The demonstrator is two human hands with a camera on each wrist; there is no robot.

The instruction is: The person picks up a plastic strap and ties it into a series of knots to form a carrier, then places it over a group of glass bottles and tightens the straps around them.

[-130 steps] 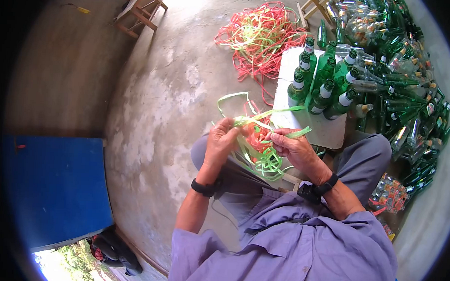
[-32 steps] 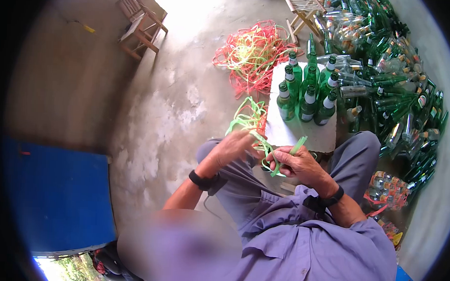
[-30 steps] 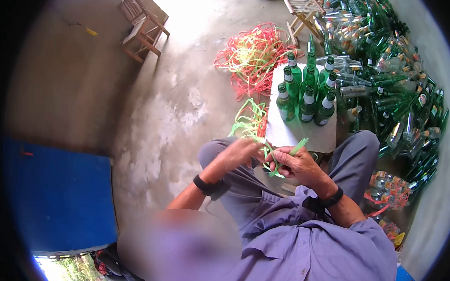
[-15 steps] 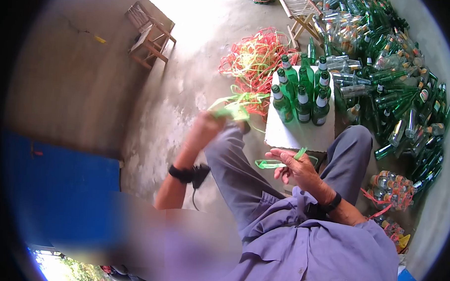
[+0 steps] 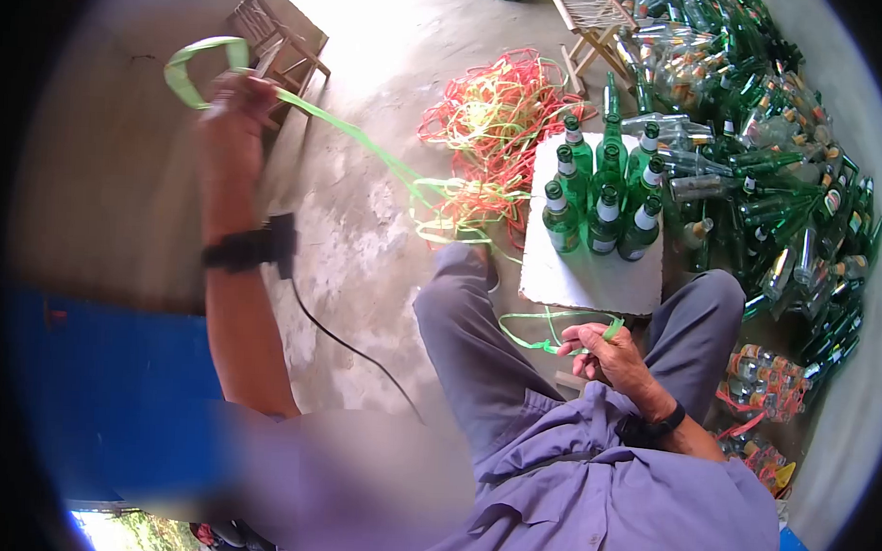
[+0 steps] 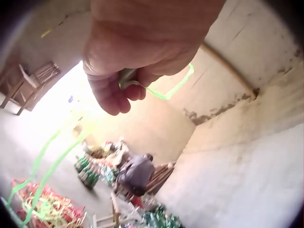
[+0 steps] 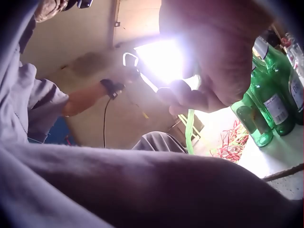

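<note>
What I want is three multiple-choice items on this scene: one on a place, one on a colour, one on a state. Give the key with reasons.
1. Where do the upright green bottles stand?
A. on the white block
B. on a metal shelf
C. in a crate

2. What colour is the strap stretched from the left hand?
A. red
B. blue
C. green

3. How is the left hand?
A. flat on the floor
B. raised, gripping the strap
C. round a bottle

Key: 1 A, the bottles stand in rows on the block. 2 C, the taut strap is bright green. 3 B, the arm is up and the fingers curl round the strap.
</note>
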